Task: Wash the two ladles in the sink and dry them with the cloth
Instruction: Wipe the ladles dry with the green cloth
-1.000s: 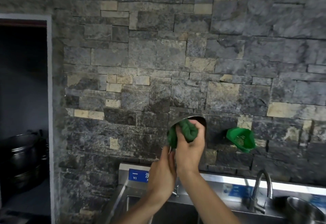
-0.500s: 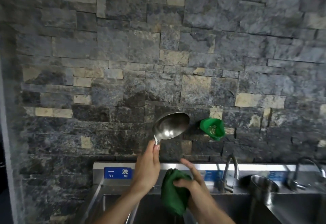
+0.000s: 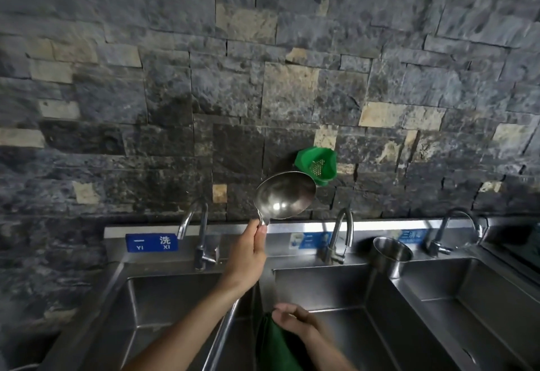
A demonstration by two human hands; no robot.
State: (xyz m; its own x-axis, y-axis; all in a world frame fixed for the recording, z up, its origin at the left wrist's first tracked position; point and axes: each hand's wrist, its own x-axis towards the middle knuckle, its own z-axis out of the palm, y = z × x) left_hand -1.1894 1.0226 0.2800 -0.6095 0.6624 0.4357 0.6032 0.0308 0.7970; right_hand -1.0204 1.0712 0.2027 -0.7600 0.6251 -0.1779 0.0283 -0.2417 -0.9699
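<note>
A dark, rough stone wall [image 3: 204,78] fills the upper part of the view. Below it runs a stainless steel sink unit [image 3: 336,265] with three basins side by side. At the far left of its backsplash sits a blue sign with white characters [image 3: 152,243], and just right of that stands a curved chrome tap [image 3: 198,233] over the left basin.

The left hand [image 3: 248,256] is raised above the divider between the left and middle basins. Its fingers and thumb are closed around the top of the handle of a shiny stainless steel ladle [image 3: 285,196], just under the bowl. The ladle stands upright, its round bowl above the hand and facing the camera, in front of the wall; the lower handle is hidden behind the hand and wrist. Only this one ladle can be seen.

Behind the bowl's upper right edge, a green plastic strainer basket [image 3: 317,164] hangs on the wall.

Lower and to the right, well apart from the ladle, the right hand [image 3: 295,319] grips a dark green cloth [image 3: 277,347] over the front left of the middle basin. The cloth hangs down from the curled fingers towards the bottom edge.

Farther right stand a second chrome tap [image 3: 340,233], a steel cylindrical cup [image 3: 391,255] on the ledge between the middle and right basins, and a third chrome tap [image 3: 455,230].
</note>
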